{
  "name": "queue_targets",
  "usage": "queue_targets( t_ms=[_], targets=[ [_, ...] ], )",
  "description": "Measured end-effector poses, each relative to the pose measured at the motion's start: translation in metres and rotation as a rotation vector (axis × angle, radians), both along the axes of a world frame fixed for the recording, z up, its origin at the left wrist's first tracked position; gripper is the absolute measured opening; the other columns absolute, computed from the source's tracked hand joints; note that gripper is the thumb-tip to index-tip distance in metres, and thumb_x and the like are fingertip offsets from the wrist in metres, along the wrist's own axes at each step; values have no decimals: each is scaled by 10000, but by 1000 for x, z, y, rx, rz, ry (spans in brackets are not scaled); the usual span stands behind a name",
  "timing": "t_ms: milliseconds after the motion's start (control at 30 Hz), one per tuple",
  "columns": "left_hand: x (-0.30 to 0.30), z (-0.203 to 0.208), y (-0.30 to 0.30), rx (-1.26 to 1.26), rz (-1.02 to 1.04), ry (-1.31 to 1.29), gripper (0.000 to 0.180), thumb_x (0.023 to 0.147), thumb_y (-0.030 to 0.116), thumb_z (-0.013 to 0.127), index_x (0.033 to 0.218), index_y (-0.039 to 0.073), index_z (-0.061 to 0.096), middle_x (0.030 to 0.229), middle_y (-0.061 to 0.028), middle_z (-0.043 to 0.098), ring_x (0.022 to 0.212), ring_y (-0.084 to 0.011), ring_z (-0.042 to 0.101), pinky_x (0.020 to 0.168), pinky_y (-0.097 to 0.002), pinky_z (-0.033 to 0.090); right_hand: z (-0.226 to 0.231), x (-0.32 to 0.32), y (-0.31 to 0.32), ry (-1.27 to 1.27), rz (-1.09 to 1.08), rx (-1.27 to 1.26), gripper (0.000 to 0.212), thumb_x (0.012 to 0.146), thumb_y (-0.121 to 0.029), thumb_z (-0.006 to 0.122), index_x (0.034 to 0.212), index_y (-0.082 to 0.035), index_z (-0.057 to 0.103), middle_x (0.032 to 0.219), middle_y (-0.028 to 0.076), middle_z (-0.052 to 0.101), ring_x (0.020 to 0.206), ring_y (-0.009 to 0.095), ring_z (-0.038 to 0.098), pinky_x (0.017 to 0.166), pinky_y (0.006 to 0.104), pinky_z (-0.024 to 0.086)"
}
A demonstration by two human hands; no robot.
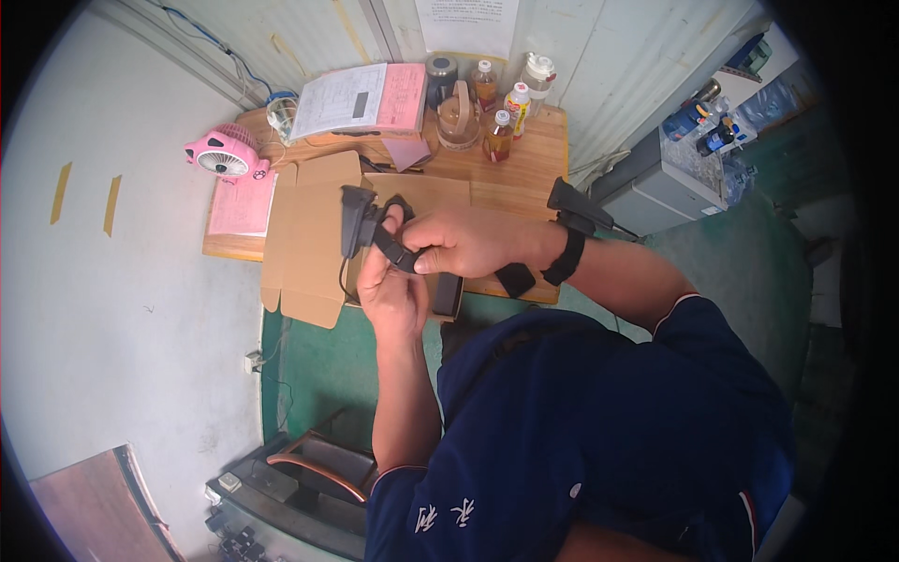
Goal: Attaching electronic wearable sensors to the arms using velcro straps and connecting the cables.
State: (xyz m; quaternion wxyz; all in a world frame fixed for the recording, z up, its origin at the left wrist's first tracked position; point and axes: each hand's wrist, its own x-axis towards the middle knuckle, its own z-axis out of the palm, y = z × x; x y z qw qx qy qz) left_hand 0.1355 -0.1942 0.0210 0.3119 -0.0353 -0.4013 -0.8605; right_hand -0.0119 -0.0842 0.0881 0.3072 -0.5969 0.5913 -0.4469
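The strap (401, 255) at the left hand (395, 295) is solid black, matching the band (567, 257) behind the right hand (459, 239). Left of the left hand, the cardboard box (304, 229) is plain brown and the fan (228, 157) pink. Beyond the right hand, the table (532, 192) shows yellowish-brown wood grain. Nearer than both hands, the shirt (599, 412) is navy with white-edged sleeves.

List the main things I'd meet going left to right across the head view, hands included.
Fan → left hand → right hand → right wrist band → grey cabinet.
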Motion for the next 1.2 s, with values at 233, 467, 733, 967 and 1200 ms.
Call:
queue_targets(
  t_ms=[233, 467, 733, 967, 1200],
  targets=[
    [-2, 16, -11, -765, 157, -406, 599, 1000, -94, 502, 1575, -24, 350, 1607, -165, 422, 1437, -255, 455, 1222, -402, 322, -3, 6, -2, -22, 77, 23, 97, 954, -89, 633, 948, -4, 586, 825, 119, 582, 769, 279, 564, 716, 401, 440],
    [2, 70, -3, -447, 103, -457, 635, 906, -149, 412, 1529, -25, 406, 1354, -173, 600, 1123, -219, 612, 1002, -364, 487, -41, 1, -2, -877, 149, 27, 147, 1046, -126, 551, 1136, -44, 634, 1027, -10, 603, 966, 107, 543, 856, 327, 440],
    [-25, 73, 6, -1079, 292, -635, 378, 865, -112, 452, 1211, -88, 601, 936, -262, 643, 915, -430, 629, 855, -494, 501, -50, 2, 2, -904, 22, -28, 289, 1062, -152, 571, 1331, -49, 602, 1277, 18, 618, 1232, 138, 536, 1057, 334, 428],
    [-5, 49, -11, -590, 47, -696, 676, 948, -81, 480, 1600, 56, 365, 985, -67, 613, 902, -155, 609, 794, -314, 526, -19, 7, 15, -588, 71, 69, 130, 1023, -94, 566, 1105, -49, 657, 867, -24, 587, 785, 97, 538, 724, 273, 438],
    [-2, 31, -14, -912, 146, -706, 903, 919, -39, 563, 1668, 112, 82, 1593, -216, 391, 1426, -357, 459, 1100, -414, 439, -13, 20, 10, -433, 69, 129, 113, 997, -67, 564, 889, -51, 595, 711, -31, 511, 673, 92, 481, 640, 286, 398]
  ],
)
